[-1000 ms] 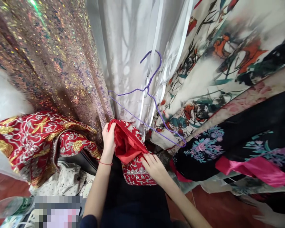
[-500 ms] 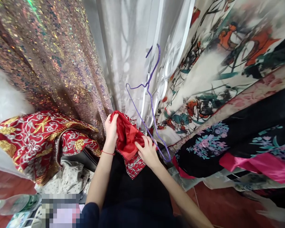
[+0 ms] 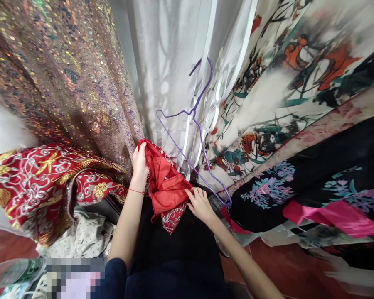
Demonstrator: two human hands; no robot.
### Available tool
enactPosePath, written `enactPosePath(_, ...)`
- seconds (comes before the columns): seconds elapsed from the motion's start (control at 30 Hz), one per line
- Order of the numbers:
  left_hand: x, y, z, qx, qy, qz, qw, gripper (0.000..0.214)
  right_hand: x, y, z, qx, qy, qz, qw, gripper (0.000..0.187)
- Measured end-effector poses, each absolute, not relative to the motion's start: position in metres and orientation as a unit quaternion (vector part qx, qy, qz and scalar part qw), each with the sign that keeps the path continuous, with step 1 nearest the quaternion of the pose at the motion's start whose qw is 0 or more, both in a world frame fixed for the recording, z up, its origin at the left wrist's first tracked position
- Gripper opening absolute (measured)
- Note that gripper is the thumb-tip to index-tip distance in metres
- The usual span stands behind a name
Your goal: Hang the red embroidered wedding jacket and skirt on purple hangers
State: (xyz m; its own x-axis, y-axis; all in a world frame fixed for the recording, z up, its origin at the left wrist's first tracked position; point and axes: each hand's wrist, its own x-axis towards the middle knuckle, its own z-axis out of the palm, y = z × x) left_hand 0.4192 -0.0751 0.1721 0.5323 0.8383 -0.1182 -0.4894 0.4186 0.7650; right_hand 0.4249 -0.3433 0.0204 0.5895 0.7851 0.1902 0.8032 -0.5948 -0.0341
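**A:** In the head view, what does the left hand (image 3: pixel 140 160) have?

**B:** It is clenched on the top edge of the red garment (image 3: pixel 165 187), thumb on the near side and fingers wrapped behind. A thin red bracelet (image 3: pixel 136 191) sits on that wrist.

**A:** And the right hand (image 3: pixel 201 203)?

**B:** It is at four o'clock from the left one, with its fingertips (image 3: pixel 193 193) pinching the lower right edge of the same garment. The garment hangs between the two hands just below the middle of the frame. Its plain red lining faces out and a silver-embroidered corner points down to six o'clock.

**A:** Where is the purple hanger (image 3: pixel 199 137)?

**B:** At one o'clock from the garment. Its hook is up against the white grille (image 3: pixel 237 54), though I cannot tell whether it is caught on a bar. Its lower corner ends just beside the right hand without touching it.

**A:** What surrounds them?

**B:** A sequin fabric (image 3: pixel 65 83) fills ten o'clock, and red fabric with gold embroidery (image 3: pixel 43 174) lies at nine. A white curtain (image 3: pixel 165 62) hangs at twelve. A printed floral cloth (image 3: pixel 283 83) is at two, with a black flowered garment (image 3: pixel 314 178) and a pink sash (image 3: pixel 330 216) at three to four. A clear bottle (image 3: pixel 15 270) lies at eight, beside a dotted cloth (image 3: pixel 87 236).
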Motion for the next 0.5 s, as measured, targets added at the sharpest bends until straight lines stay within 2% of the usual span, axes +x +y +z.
enactPosePath(0.07,0.420,-0.075,0.171,0.357,0.247,0.400,0.807,0.018,0.428,-0.337,0.022,-0.888,-0.447,-0.099,0.039,0.048)
enactPosePath(0.17,0.419,-0.074,0.168,0.369,0.253,0.387,0.807,0.018,0.431,-0.332,0.028,-0.890,-0.443,-0.100,0.031,0.029)
enactPosePath(0.27,0.415,-0.072,0.164,0.386,0.278,0.341,0.811,0.019,0.434,-0.343,0.038,-0.859,-0.493,-0.063,0.120,0.018)
enactPosePath(0.4,0.411,-0.071,0.156,0.471,0.285,0.291,0.783,0.025,0.431,-0.374,0.059,-0.803,-0.528,-0.007,0.275,0.031)
enactPosePath(0.5,0.415,-0.069,0.154,0.525,0.267,0.304,0.749,0.024,0.424,-0.396,0.087,-0.808,-0.506,-0.041,0.298,0.040)
